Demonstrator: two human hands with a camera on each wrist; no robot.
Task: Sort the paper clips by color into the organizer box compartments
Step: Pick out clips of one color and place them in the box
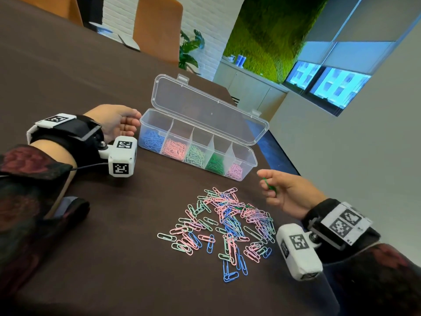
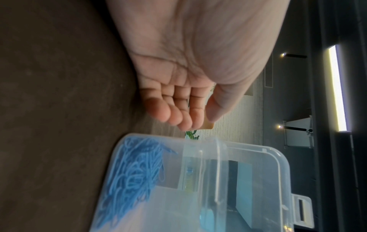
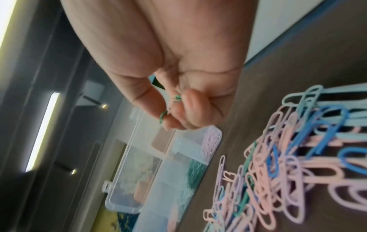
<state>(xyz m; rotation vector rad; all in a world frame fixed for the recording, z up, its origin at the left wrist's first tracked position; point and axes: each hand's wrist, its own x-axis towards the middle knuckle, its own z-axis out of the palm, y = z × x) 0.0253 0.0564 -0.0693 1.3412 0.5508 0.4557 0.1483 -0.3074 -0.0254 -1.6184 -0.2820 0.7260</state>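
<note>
A clear organizer box (image 1: 241,174) with its lid up stands mid-table, holding blue, pink, light green, dark green and lilac clips in separate compartments. A mixed pile of paper clips (image 1: 227,224) lies in front of it. My right hand (image 1: 271,188) hovers right of the pile, near the box's right end, pinching dark green clips (image 1: 268,184) between thumb and fingers; those green clips (image 3: 163,117) also show at the fingertips in the right wrist view. My left hand (image 1: 127,124) rests beside the box's left end, palm up, fingers relaxed and empty (image 2: 178,109), just off the blue compartment (image 2: 135,172).
The dark brown table (image 1: 114,258) ends just right of the box, with a blue floor strip beyond. Orange chairs (image 1: 157,28) stand at the far side. A bare stretch of tabletop lies in front of the pile.
</note>
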